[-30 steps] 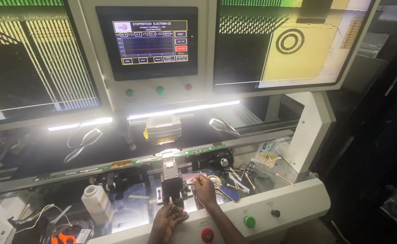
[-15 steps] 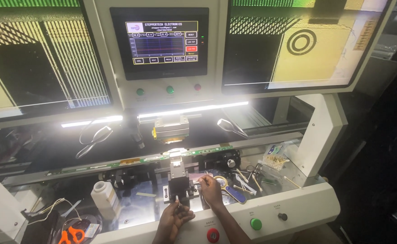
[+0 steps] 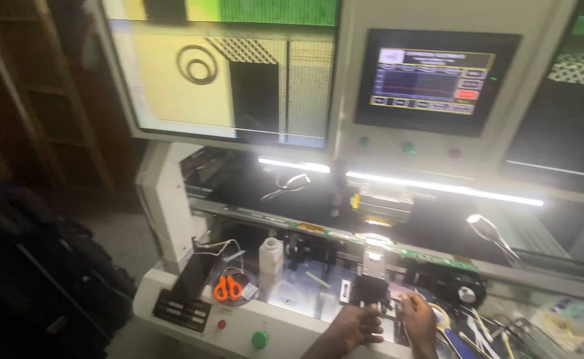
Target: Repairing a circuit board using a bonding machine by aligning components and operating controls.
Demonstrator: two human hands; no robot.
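Both hands, left hand (image 3: 358, 327) & right hand (image 3: 417, 318), at small black fixture (image 3: 370, 292); finger state unclear; white bottle (image 3: 271, 256), orange scissors (image 3: 227, 288) nearby.

Your hands (image 3: 385, 324) meet a small matt black metal block (image 3: 370, 291) on a glossy, mirror-smooth surface (image 3: 305, 292); beside you stand a white plastic bottle (image 3: 271, 256) and orange plastic-handled scissors (image 3: 227, 288)

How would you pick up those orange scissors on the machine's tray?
Take the scissors by their two orange loop handles, coming straight down from above. They seem to lie flat with the loops up and open, while the blades are hard to make out. The white bottle stands just to their right, so a side approach from there looks cramped.
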